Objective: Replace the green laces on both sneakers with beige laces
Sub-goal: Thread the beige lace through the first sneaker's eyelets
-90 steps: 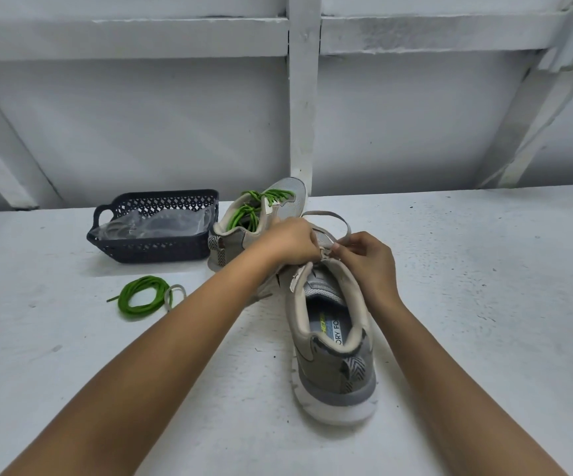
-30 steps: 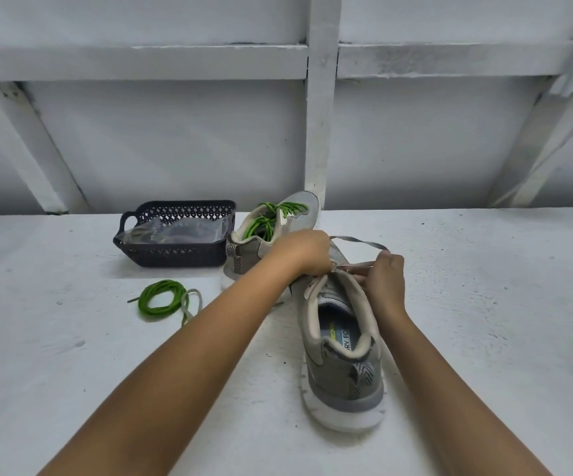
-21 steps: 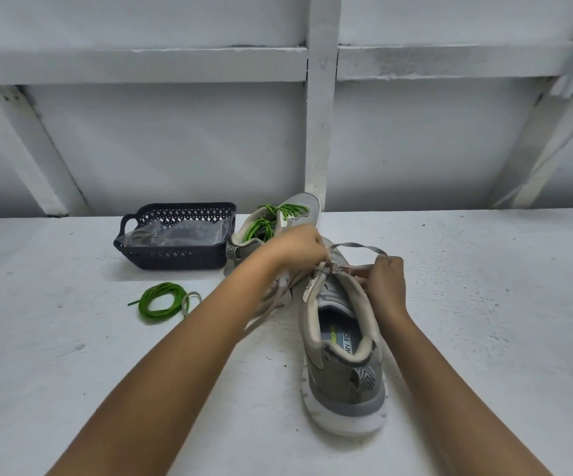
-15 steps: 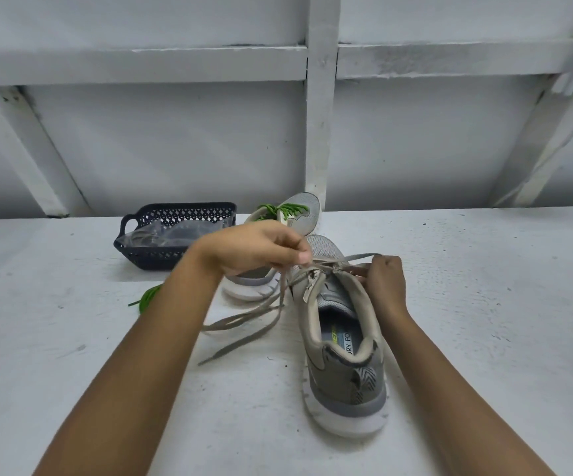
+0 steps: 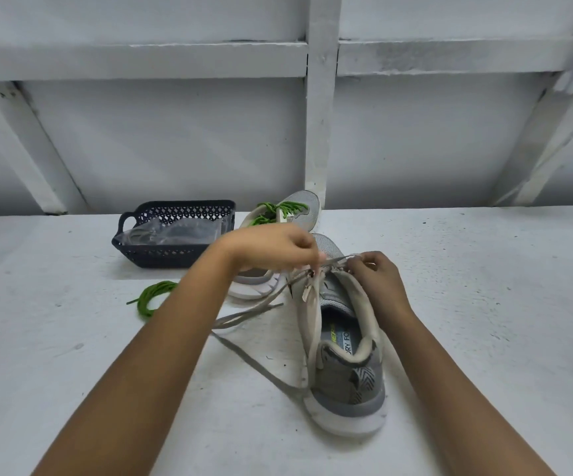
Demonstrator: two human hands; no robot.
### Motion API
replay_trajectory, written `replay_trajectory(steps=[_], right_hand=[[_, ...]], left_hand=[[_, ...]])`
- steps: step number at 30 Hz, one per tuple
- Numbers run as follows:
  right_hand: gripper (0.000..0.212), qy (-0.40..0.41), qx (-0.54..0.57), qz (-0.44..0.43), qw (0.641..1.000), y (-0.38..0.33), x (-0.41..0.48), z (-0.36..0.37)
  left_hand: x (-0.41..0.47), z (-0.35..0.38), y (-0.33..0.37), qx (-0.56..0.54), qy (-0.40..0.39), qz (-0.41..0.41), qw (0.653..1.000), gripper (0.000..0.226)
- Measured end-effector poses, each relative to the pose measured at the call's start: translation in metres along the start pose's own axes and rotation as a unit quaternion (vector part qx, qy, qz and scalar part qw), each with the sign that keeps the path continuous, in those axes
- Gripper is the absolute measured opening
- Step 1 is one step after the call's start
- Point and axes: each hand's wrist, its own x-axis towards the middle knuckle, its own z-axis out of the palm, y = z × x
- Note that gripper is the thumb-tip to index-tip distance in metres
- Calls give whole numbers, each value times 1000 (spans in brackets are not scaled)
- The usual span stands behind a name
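The left hand [image 5: 271,249] pinches the flat beige lace [image 5: 254,311] taut beside the grey mesh sneaker [image 5: 347,376] on the white table [image 5: 491,304]. The right hand [image 5: 378,283] has its grip clamped on the opposite strand, likely as counter-tension for snugging the eyelets.

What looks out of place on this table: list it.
A green lace lies loosely coiled on the table, outside the basket, and the near sneaker's beige lace trails across it. Nothing looks damaged.

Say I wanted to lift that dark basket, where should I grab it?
Take the looped handle at the left end of the basket, reaching in from the left: the loop juts out that way, while the far sneaker crowds the right end.
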Motion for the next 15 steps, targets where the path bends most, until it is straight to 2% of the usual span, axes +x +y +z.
replay_trajectory(steps=[1, 3, 7, 10, 15], right_hand=[[7, -8, 6, -1, 1000, 1, 0, -1], [14, -35, 32, 11, 999, 2, 0, -4], [22, -96, 154, 74, 981, 3, 9, -11], [26, -113, 173, 83, 975, 4, 12, -13], [20, -107, 186, 90, 973, 7, 15, -13]], left_hand=[[8, 3, 5, 45, 39, -28, 998, 23], [23, 10, 11, 95, 67, -63, 991, 20], [39, 17, 17, 160, 44, -112, 980, 27], [45, 24, 22, 196, 26, -120, 973, 25], [46, 28, 27, 218, 17, -126, 968, 29]])
